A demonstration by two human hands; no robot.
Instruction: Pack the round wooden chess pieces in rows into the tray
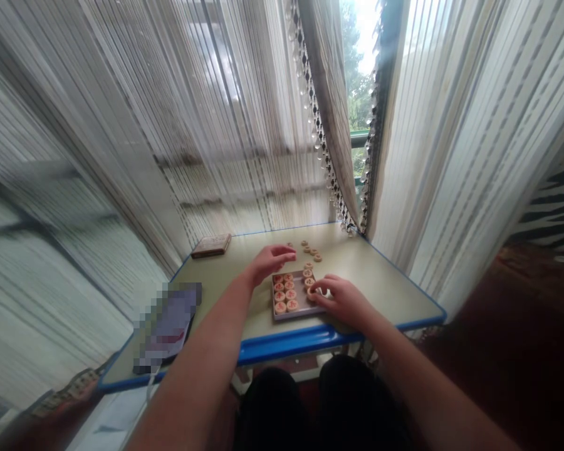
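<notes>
A shallow open box (276, 317) lies near the front of the table. Two columns of round wooden Chinese chess pieces (290, 294) with red characters fill its left side, and another column runs along its right. My right hand (341, 299) reaches over the right rim, its fingertips pinching a chess piece (311, 294) inside the box. Above the far left corner of the box, my left hand (270, 260) is held with fingers stretched out to the right and holds nothing that I can see. Several loose chess pieces (314, 252) lie beyond the box.
The pale table (380, 275) has a raised blue edge (289, 346) at the front. At the back left lies a flat brown box (211, 245). A dark tablet-like device (167, 332), partly blurred, rests at the left with a cable. String curtains (244, 125) hang behind the table.
</notes>
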